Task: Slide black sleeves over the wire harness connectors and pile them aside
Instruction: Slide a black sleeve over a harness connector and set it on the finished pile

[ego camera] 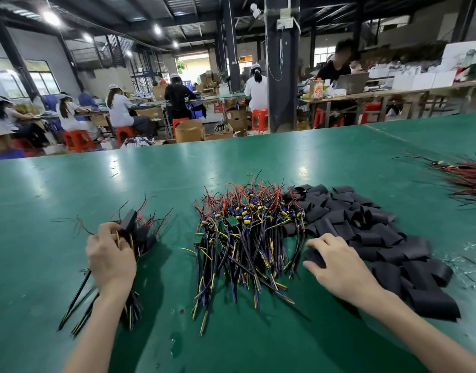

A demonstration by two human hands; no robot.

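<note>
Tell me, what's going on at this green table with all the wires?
A person is fitting black sleeves onto small wire harnesses at a green table. The left hand holds a bunch of sleeved harnesses on the left side. The right hand pinches one black sleeve at the near edge of the sleeve pile on the right. Between the hands lies a heap of bare harnesses, with coloured wires and small boards, not yet sleeved.
</note>
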